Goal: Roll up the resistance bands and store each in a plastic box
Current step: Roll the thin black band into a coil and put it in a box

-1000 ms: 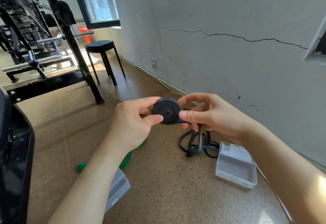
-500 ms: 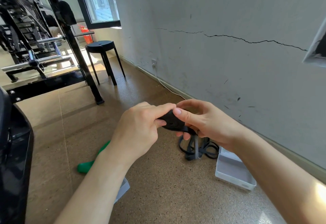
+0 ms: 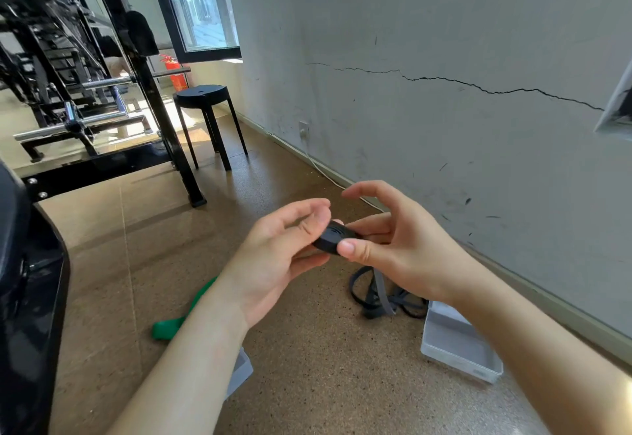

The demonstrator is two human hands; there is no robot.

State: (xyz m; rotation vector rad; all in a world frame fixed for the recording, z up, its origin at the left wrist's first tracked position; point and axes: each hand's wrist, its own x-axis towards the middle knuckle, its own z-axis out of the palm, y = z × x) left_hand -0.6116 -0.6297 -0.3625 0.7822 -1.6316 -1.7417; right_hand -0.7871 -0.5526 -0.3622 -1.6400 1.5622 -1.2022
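1. The fingers (image 3: 349, 250) of the right hand (image 3: 403, 250) pinch the black resistance band (image 3: 333, 238): the thumb pad presses on the near rim of its coil and a finger backs it from behind, while the forefinger is lifted free. The left hand (image 3: 273, 253) cups the far side with curled fingers, thumb beneath. The coil is held in the air above the floor.
2. The clear plastic box (image 3: 455, 359) lies open on the floor under the right forearm, near the wall.
3. The band's unrolled tail (image 3: 372, 294) hangs down into a tangled heap just beside that box. I judge that it may snag on its own loops as it is drawn in and jerk the coil.
4. If either pinch slackens, the springy turns would probably unwind. Loose winding might leave a roll too wide for the box.
5. A green resistance band (image 3: 178, 321) lies on the floor, partly hidden behind the left forearm.
6. Only a corner of a second plastic box (image 3: 241, 369) shows. The right hand's lower fingers are hidden.
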